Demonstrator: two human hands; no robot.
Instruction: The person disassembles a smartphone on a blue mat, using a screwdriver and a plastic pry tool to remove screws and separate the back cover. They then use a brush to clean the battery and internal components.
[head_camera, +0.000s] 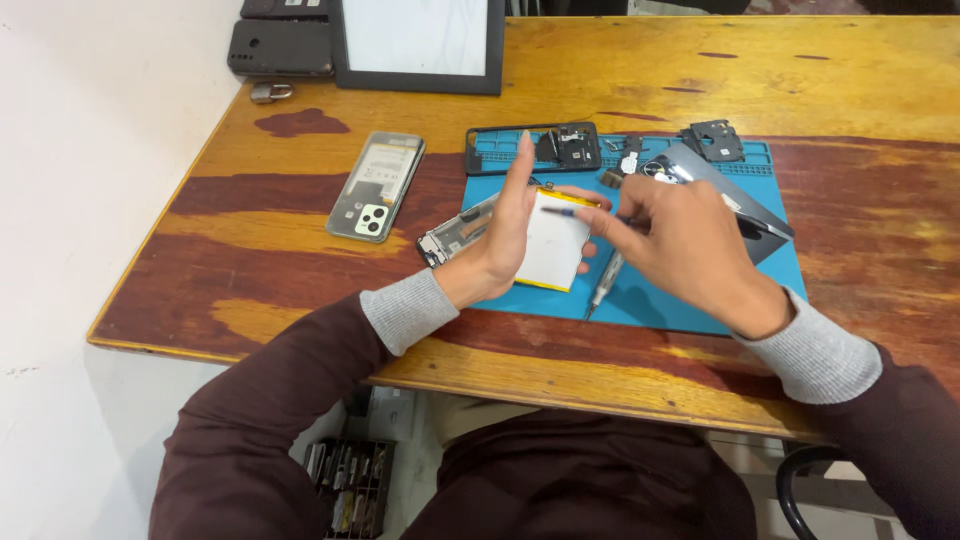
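Left hand (505, 235): fingers straight and together, tips pointing away from the person, palm pressed flat to the near edge of a white battery pouch (555, 243) with a yellow rim. Grip looks like a brace, holding the pouch tilted up off the blue work mat (690, 300) so its face is open to the other hand. Thumb hidden; whether it wraps behind, cannot tell.

Right hand (685, 245): fingers pinched around a thin dark tool (560, 211), tip laid on the pouch's upper face. The tool lies nearly level, its point toward the left hand.

Pouch long axis appears to run from the person outward, slightly leaning right; top edge toward the far side of the surface.

Below the hands, a screwdriver (603, 285) lies on the mat, tip toward the person. Behind: a black phone frame (480, 150), small shields and parts. An opened phone body (452, 238) sits just left of the pouch. Well apart on the wooden surface (300, 260), a clear-backed phone (377, 185)
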